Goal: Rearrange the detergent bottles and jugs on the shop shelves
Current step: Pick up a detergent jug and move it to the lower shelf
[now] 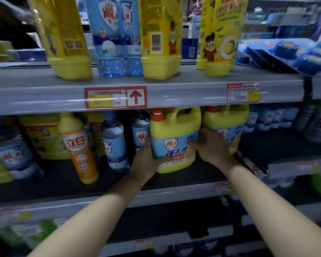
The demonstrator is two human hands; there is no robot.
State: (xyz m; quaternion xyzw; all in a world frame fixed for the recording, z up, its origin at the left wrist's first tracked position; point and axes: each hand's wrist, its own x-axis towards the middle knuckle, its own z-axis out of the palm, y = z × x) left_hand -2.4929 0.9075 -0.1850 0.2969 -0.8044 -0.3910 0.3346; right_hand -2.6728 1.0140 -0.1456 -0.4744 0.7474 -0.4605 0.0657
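A yellow detergent jug (pixel 175 130) with an orange cap and a blue label stands on the dark middle shelf (pixel 174 179). My left hand (pixel 144 159) presses its lower left side and my right hand (pixel 212 145) grips its right side. A second yellow jug (pixel 228 120) sits just behind my right hand. To the left stand clear blue-labelled bottles (pixel 114 141) and a tilted yellow-orange bottle (pixel 80 148).
The upper shelf (pixel 156 93) carries tall yellow bottles (pixel 160 36), clear blue bottles (pixel 109 34) and blue blister packs (pixel 293 54) at the right. Price tags hang on its front edge. More bottles fill the far left and right of the middle shelf and the shelf below.
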